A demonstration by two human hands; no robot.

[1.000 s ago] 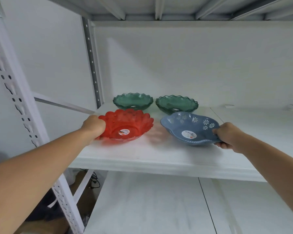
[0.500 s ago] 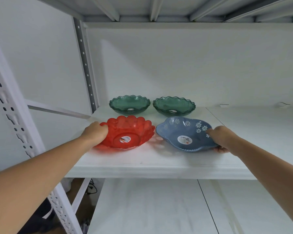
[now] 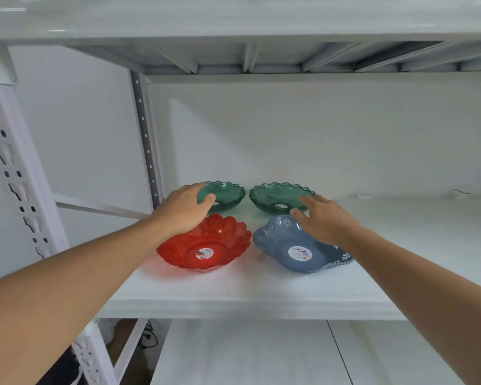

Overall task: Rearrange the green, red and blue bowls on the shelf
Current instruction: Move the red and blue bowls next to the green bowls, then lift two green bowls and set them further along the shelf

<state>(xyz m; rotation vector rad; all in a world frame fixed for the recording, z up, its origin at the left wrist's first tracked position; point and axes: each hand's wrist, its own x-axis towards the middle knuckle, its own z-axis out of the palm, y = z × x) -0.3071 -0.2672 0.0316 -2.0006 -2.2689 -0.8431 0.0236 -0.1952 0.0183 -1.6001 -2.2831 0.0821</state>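
Note:
Two green scalloped bowls stand at the back of the white shelf [image 3: 233,295]: the left green bowl [image 3: 228,194] and the right green bowl [image 3: 275,197]. In front of them rest a red petal-rimmed bowl [image 3: 206,245] and a blue flowered bowl [image 3: 295,245]. My left hand [image 3: 185,209] reaches over the red bowl's back rim, its fingers spread at the left green bowl's near edge. Above the blue bowl, my right hand [image 3: 321,220] stretches with fingers apart toward the right green bowl. Neither hand holds anything.
A perforated shelf post [image 3: 146,140] stands just left of the green bowls, and a nearer post [image 3: 20,184] rises at the far left. The upper shelf's underside [image 3: 247,56] hangs overhead. A lower shelf [image 3: 247,354] lies beneath. The shelf stretches on to the right.
Both hands let go of the red and blue bowls and moved back toward the green bowls. The red and blue bowls now rest at the shelf's front.

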